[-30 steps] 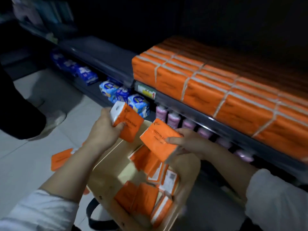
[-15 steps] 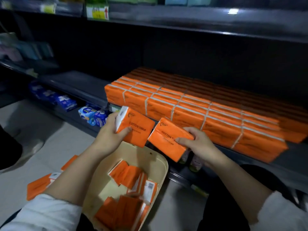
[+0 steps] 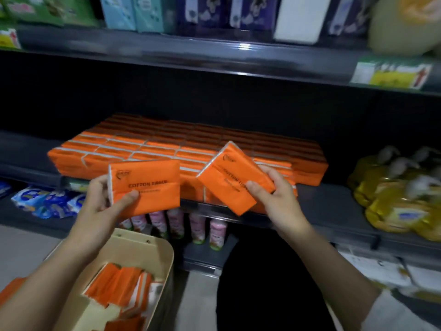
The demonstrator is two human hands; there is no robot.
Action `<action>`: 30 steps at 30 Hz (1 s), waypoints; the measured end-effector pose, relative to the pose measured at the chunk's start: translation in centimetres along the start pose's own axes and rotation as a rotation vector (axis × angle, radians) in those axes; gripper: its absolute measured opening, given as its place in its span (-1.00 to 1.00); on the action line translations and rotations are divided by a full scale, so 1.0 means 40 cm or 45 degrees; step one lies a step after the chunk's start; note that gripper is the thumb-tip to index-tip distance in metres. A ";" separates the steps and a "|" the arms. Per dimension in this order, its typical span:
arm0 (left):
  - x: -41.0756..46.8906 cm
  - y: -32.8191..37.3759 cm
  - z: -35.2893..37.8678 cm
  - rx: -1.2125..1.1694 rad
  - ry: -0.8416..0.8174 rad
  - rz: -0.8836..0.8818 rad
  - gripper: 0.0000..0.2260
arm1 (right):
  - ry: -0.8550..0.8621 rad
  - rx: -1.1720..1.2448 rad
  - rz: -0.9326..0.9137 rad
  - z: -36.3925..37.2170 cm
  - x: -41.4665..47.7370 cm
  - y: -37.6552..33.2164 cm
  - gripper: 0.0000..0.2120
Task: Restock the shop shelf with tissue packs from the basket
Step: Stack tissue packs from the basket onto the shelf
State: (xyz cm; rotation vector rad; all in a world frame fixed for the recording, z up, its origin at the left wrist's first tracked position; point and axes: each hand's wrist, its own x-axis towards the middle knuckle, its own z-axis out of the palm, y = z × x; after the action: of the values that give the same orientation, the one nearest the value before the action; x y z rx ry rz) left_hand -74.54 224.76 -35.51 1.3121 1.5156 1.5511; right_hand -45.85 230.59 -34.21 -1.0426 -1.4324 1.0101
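The left hand (image 3: 100, 206) grips 1 tissue pack (image 3: 148, 185) and the right hand (image 3: 274, 201) another pack (image 3: 233, 180) near the largely filled shelf (image 3: 331, 197), while roughly 6 more, blurred, lie in the near-left basket (image 3: 152, 244).

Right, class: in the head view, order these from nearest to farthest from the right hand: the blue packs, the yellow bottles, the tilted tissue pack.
1. The tilted tissue pack: held in the right hand.
2. The yellow bottles: on the shelf to its right.
3. The blue packs: far left, lower down.
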 end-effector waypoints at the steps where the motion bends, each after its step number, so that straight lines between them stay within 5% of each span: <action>1: -0.001 0.005 0.024 -0.018 -0.027 0.006 -0.72 | 0.038 0.005 -0.009 -0.037 0.003 -0.007 -0.74; 13: 0.016 0.073 0.393 -0.054 -0.276 0.014 -0.53 | 0.734 -0.113 0.020 -0.444 0.064 0.068 -0.72; 30: 0.059 0.027 0.603 -0.276 -0.210 -0.332 -0.79 | 0.415 -1.163 0.230 -0.446 0.225 0.265 -0.70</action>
State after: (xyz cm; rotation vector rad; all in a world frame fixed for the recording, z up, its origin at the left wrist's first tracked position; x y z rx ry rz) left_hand -52.95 235.67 -37.27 1.0466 1.3170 1.3622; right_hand -27.90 242.93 -40.35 -1.9147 -1.5514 0.2266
